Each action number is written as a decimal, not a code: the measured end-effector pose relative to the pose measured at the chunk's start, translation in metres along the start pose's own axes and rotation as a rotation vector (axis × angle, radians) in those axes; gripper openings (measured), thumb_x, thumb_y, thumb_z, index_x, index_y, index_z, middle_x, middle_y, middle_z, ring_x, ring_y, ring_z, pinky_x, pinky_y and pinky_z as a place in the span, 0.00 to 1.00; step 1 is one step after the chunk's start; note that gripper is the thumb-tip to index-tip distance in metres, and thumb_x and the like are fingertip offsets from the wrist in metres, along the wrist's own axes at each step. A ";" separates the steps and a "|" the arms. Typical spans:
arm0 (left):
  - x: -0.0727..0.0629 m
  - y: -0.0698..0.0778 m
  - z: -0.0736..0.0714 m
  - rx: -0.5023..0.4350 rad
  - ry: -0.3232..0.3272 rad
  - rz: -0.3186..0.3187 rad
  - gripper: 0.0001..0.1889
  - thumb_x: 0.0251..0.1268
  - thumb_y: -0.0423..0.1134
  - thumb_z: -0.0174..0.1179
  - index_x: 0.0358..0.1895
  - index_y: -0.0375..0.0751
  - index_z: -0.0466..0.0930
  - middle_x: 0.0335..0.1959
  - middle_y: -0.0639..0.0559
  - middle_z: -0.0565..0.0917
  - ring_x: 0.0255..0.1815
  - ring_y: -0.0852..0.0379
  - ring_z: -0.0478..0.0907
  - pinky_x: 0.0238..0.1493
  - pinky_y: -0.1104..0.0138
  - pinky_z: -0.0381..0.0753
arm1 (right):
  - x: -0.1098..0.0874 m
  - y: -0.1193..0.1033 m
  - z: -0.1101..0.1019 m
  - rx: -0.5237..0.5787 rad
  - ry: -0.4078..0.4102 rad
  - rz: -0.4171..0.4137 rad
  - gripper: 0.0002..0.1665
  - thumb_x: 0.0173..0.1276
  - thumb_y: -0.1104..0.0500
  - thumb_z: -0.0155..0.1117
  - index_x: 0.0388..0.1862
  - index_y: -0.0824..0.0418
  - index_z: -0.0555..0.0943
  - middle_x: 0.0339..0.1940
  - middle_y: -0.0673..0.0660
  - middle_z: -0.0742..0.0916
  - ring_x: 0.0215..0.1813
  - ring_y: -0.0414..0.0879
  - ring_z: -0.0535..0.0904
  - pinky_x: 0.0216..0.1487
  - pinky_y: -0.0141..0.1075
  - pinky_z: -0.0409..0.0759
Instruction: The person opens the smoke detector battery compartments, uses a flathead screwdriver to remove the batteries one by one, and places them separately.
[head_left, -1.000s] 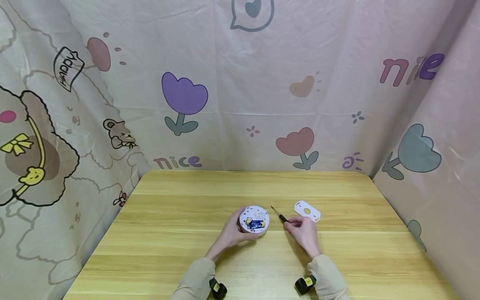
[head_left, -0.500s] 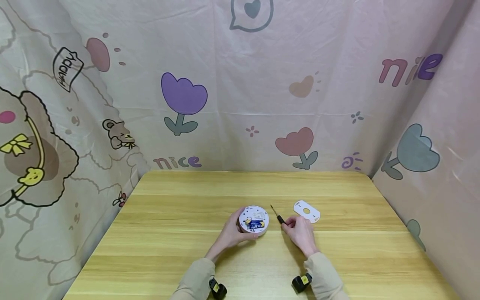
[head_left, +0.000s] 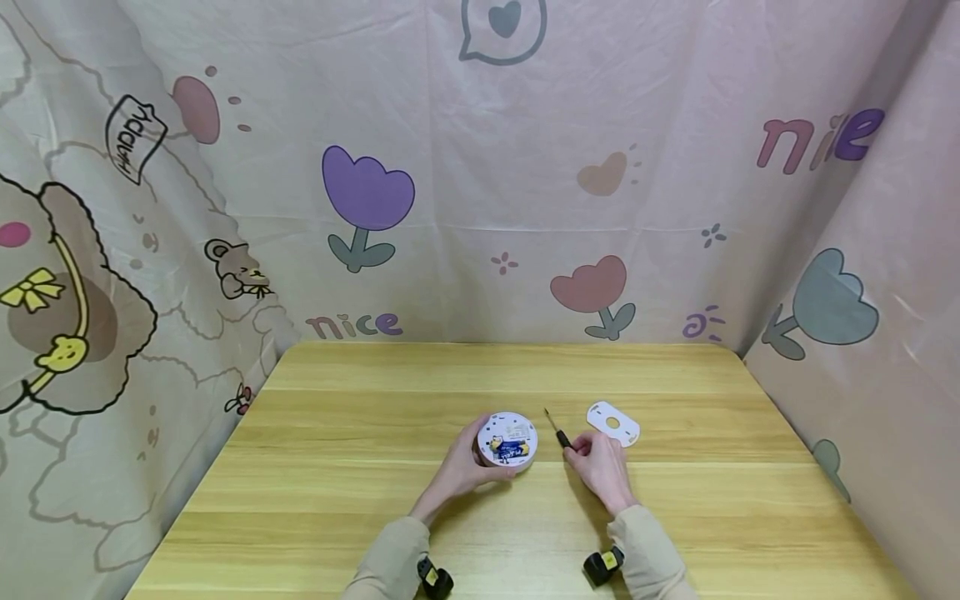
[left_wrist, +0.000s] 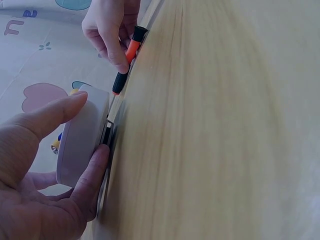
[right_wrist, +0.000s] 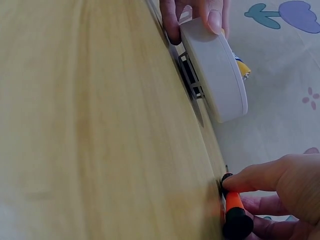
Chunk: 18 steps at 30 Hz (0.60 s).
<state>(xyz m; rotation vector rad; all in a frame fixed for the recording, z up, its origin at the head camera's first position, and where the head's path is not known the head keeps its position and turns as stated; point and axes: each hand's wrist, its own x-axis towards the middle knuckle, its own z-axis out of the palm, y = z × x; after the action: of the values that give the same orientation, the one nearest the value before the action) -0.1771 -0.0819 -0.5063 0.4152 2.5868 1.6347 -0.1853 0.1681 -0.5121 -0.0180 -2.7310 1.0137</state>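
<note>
My left hand [head_left: 463,463] grips a round white smoke detector [head_left: 520,454] by its side, thumb on the near edge. A battery [head_left: 510,449] with a blue and yellow wrap sits in its upturned face. In the left wrist view the detector's white side wall [left_wrist: 82,142] is tilted, its slotted underside close over the table. To its right, my right hand [head_left: 602,471] pinches a small screwdriver [head_left: 562,437] by its black and orange handle [right_wrist: 233,201]. The screwdriver's thin shaft points away from me, slightly left, apart from the detector.
A white oblong mounting plate [head_left: 625,433] with a round centre hole lies just beyond my right hand on the wooden table [head_left: 360,417]. Patterned curtains [head_left: 480,167] stand behind and at both sides. A black wrist camera [head_left: 603,567] sits at each cuff.
My right hand has shifted slightly left with the screwdriver, and the screwdriver's tip has since swung a little to the right. The left hand and smoke detector stay in place.
</note>
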 end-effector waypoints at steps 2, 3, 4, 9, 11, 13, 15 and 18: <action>0.000 0.000 0.000 -0.002 -0.001 0.001 0.56 0.44 0.39 0.80 0.76 0.28 0.56 0.74 0.27 0.65 0.74 0.27 0.62 0.76 0.33 0.58 | 0.000 0.000 0.000 0.002 0.007 0.000 0.05 0.55 0.60 0.74 0.24 0.59 0.85 0.20 0.50 0.86 0.24 0.39 0.77 0.31 0.34 0.73; 0.000 0.000 0.000 -0.003 -0.003 0.002 0.56 0.44 0.39 0.80 0.76 0.28 0.56 0.74 0.27 0.65 0.74 0.27 0.62 0.76 0.33 0.58 | 0.000 0.000 0.000 0.004 0.009 0.001 0.05 0.55 0.61 0.74 0.24 0.59 0.85 0.20 0.50 0.86 0.24 0.39 0.77 0.31 0.34 0.73; 0.000 0.000 0.000 -0.004 -0.003 0.004 0.55 0.44 0.39 0.80 0.76 0.28 0.56 0.74 0.27 0.65 0.74 0.27 0.62 0.76 0.33 0.58 | 0.000 0.000 0.000 0.005 0.010 0.000 0.05 0.55 0.61 0.74 0.24 0.59 0.85 0.19 0.50 0.86 0.24 0.39 0.77 0.31 0.34 0.73; 0.000 -0.001 0.000 -0.005 -0.009 0.002 0.55 0.45 0.39 0.80 0.76 0.28 0.56 0.74 0.27 0.65 0.74 0.28 0.63 0.76 0.33 0.59 | 0.000 0.001 0.000 0.008 0.009 0.004 0.06 0.55 0.60 0.75 0.23 0.59 0.85 0.19 0.50 0.86 0.24 0.39 0.77 0.31 0.35 0.72; 0.000 0.000 0.000 -0.004 -0.012 -0.001 0.55 0.45 0.39 0.80 0.76 0.28 0.56 0.74 0.27 0.65 0.74 0.27 0.62 0.76 0.33 0.58 | 0.000 0.001 0.000 0.007 0.010 0.005 0.07 0.55 0.60 0.75 0.22 0.59 0.85 0.19 0.50 0.87 0.24 0.39 0.77 0.31 0.35 0.73; 0.000 0.000 0.000 0.000 -0.013 -0.004 0.55 0.45 0.39 0.80 0.76 0.28 0.56 0.74 0.27 0.65 0.74 0.27 0.62 0.76 0.33 0.58 | 0.000 0.001 0.000 0.005 0.013 0.004 0.07 0.55 0.60 0.75 0.22 0.59 0.85 0.19 0.50 0.87 0.24 0.39 0.77 0.32 0.35 0.73; 0.000 0.000 0.000 0.005 -0.015 -0.005 0.55 0.45 0.39 0.80 0.76 0.29 0.56 0.74 0.27 0.65 0.74 0.28 0.62 0.76 0.34 0.58 | 0.000 0.001 0.000 0.002 0.014 0.002 0.07 0.55 0.60 0.75 0.22 0.59 0.85 0.19 0.50 0.87 0.24 0.39 0.77 0.32 0.35 0.73; 0.000 0.001 -0.001 0.009 -0.015 0.000 0.55 0.44 0.39 0.80 0.76 0.28 0.56 0.74 0.27 0.65 0.74 0.27 0.63 0.76 0.34 0.59 | 0.000 0.002 0.000 0.000 0.012 -0.003 0.07 0.55 0.59 0.76 0.22 0.59 0.85 0.18 0.50 0.86 0.23 0.38 0.76 0.31 0.35 0.72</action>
<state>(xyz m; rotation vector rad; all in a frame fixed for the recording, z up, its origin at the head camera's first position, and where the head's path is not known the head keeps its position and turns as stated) -0.1772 -0.0825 -0.5049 0.4269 2.5840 1.6145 -0.1857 0.1692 -0.5135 -0.0197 -2.7197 1.0091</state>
